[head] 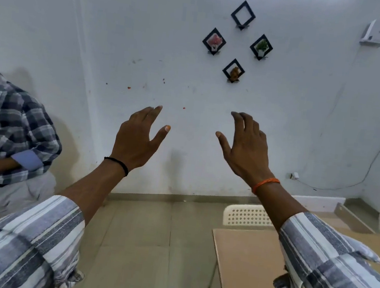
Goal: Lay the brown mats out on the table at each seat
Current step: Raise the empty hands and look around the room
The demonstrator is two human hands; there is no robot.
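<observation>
Both hands up, holding nothing, no mat in view.

Head view: your left hand point(137, 138) and right hand point(242, 150) hang raised before the far wall point(125, 41), fingers loosely spread, gripping nothing. The table point(248, 269) sits near right with a white chair point(247, 215) just beyond it; no brown mats show, so likely no mat laid yet. Next you'd need to find the mats and take one. No containers seen. A person point(9, 123) sits far left.
</observation>
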